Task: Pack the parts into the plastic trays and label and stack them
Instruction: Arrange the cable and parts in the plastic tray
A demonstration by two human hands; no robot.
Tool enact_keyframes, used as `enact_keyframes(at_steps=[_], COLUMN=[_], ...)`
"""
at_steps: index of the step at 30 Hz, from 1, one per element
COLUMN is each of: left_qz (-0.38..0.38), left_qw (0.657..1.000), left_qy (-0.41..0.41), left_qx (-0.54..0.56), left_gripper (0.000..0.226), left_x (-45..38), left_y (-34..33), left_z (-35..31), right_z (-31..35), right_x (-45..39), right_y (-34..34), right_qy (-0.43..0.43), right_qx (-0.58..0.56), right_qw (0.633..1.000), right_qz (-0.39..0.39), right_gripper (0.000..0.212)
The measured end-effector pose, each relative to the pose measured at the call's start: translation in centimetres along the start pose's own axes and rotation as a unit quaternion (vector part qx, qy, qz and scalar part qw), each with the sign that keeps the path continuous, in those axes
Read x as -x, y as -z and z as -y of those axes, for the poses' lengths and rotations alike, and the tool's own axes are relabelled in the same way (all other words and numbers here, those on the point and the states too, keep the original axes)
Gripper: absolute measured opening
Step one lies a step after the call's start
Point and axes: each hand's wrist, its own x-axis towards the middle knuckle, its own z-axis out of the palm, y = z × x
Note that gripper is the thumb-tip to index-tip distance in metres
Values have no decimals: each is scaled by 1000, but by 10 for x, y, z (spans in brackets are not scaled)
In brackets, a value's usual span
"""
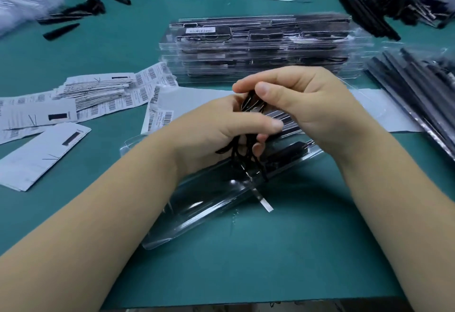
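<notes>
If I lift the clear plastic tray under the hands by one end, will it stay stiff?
Probably not: the clear tray looks thin-walled and long, so it would likely bend. It seems light and glossy, so it may slide on the green mat.

hands (246,124) gripping black parts (248,156), tray (209,203) seemingly beneath

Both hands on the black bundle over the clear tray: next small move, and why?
Probably lower the bundle of thin black parts into the clear plastic tray: left hand and right hand both grip it right above the tray, whose near end looks unfilled.
</notes>
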Motion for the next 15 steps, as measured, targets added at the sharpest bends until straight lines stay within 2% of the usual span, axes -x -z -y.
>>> enact_keyframes(at_steps=[2, 4, 7, 10, 13, 15], left_qz=[-25, -65, -112, -143, -165, -170], left_qw=[998, 992, 983, 962, 942, 938], left_qy=[-17, -45, -77, -118, -188, -215], left_qx=[-52, -101, -125, -201, -222, -214], left_gripper=[14, 14, 19, 29, 31, 32], left_x=[2, 3, 1, 3, 7, 9], left_y=[0, -4, -12, -18, -20, -22], left_z=[1, 3, 6, 6, 7, 8], right_z=[3, 4, 3, 9, 12, 15], right_x=[0, 1, 2, 4, 8, 12], right_y=[3, 5, 8, 10, 16, 16], right_qy=[17, 12, -50, -84, -89, -100], right_qx=[28, 5, -42, -96, 5, 37], right_qw=[999, 1000, 998, 992, 994, 987], right_qz=[8, 9, -8, 16, 60, 119], right_gripper=[15, 21, 27, 26, 42, 46])
